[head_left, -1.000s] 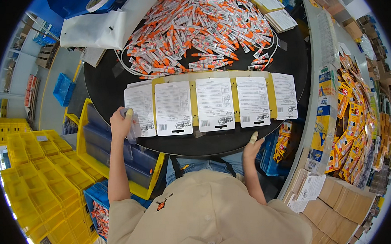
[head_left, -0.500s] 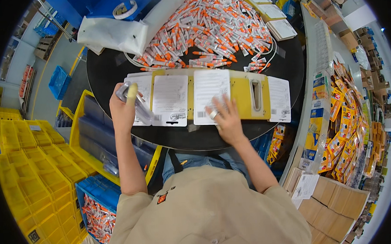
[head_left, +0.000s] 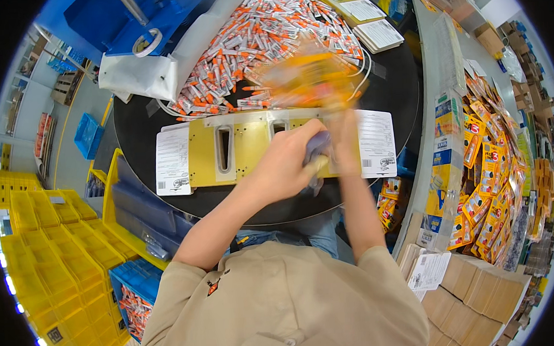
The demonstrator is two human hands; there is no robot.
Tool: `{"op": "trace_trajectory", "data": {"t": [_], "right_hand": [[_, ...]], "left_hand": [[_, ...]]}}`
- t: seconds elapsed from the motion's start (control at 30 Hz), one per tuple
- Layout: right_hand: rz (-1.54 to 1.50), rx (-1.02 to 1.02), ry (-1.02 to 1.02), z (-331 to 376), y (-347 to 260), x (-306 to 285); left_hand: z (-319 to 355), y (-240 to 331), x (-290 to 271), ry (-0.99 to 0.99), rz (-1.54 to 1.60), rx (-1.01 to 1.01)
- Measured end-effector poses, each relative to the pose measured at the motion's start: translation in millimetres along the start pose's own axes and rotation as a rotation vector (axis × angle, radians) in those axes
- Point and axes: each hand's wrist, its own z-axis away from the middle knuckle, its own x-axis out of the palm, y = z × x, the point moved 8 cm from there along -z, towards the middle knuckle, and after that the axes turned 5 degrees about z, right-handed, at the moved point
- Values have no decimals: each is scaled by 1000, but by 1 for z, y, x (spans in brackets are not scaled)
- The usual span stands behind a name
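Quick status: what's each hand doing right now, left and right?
Left hand: closed around a small blue-grey tool over the yellow jig plate.
Right hand: motion-blurred, lifting blurred yellow cards; grip cannot be told.

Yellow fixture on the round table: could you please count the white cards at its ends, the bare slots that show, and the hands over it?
On the yellow fixture:
white cards: 2
bare slots: 2
hands, the left hand on a grey-blue tool, the right hand blurred: 2
Total: 6
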Motion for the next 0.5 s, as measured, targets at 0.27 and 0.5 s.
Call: {"op": "trace_trajectory", "data": {"t": [0.27, 0.5], "right_hand": [[-734, 25, 1573, -1, 173, -275], [578, -7, 28, -161, 80, -7]], "left_hand": [[-59, -124, 109, -129, -184, -282], [-63, -136, 111, -109, -461, -424]]}}
